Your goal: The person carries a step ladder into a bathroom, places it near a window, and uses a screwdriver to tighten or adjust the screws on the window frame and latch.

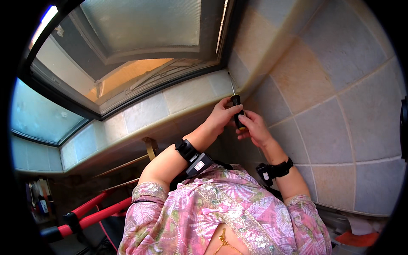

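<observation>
A screwdriver (pixel 236 100) with a black handle and a yellow-ringed butt points away from me, its thin metal shaft reaching toward the corner where the tiled sill meets the right wall. Round the upper part of the handle, the fingers of my left hand (pixel 221 114) are closed. My right hand (pixel 256 128) pinches the handle lower down, its thumb lying along it near the butt. Whether the tip touches anything I cannot tell. Just beyond the tip is the lower right corner of the dark window frame (pixel 163 86).
A tiled sill (pixel 187 94) runs under the window, and a tiled wall (pixel 316 117) rises close on my right. Below the sill are a brass-coloured bracket (pixel 150 148) and red bars (pixel 95 216) at lower left. An orange-red item (pixel 358 239) lies at lower right.
</observation>
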{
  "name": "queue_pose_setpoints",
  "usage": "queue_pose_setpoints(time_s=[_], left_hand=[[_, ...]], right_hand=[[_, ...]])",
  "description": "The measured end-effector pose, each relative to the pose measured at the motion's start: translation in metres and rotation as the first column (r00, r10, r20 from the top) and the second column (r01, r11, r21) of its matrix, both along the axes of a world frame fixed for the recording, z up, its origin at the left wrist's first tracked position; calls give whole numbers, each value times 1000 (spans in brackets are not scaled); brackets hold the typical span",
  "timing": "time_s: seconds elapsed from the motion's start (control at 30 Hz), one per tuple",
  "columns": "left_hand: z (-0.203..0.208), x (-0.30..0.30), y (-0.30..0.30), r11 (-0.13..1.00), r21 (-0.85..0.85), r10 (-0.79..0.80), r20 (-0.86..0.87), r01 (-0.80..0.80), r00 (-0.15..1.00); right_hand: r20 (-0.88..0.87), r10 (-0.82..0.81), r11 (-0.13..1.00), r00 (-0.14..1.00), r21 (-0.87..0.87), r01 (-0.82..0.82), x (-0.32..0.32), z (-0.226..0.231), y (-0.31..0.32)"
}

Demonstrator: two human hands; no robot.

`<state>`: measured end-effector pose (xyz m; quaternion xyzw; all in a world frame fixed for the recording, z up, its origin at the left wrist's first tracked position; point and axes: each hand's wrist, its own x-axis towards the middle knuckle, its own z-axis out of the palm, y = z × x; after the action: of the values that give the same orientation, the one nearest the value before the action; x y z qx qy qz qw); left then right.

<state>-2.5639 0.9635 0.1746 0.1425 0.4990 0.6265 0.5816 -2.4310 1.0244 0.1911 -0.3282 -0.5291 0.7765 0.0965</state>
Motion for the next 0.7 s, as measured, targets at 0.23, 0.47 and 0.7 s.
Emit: queue_pose_setpoints(time_s=[0.23,0.47,0.7], left_hand=[[6,2,5,999,38,-16,-37,18,999],[6,0,6,999,44,-18,-56,21,998],[6,-3,9,998,25,-51,-101,53,994]], right_hand=[[-65,-86,996,994,-16,85,3,3,7],[-109,-79,997,991,-15,78,1,0,9],[-113,-75,996,991,-50,70,0,8,10]])
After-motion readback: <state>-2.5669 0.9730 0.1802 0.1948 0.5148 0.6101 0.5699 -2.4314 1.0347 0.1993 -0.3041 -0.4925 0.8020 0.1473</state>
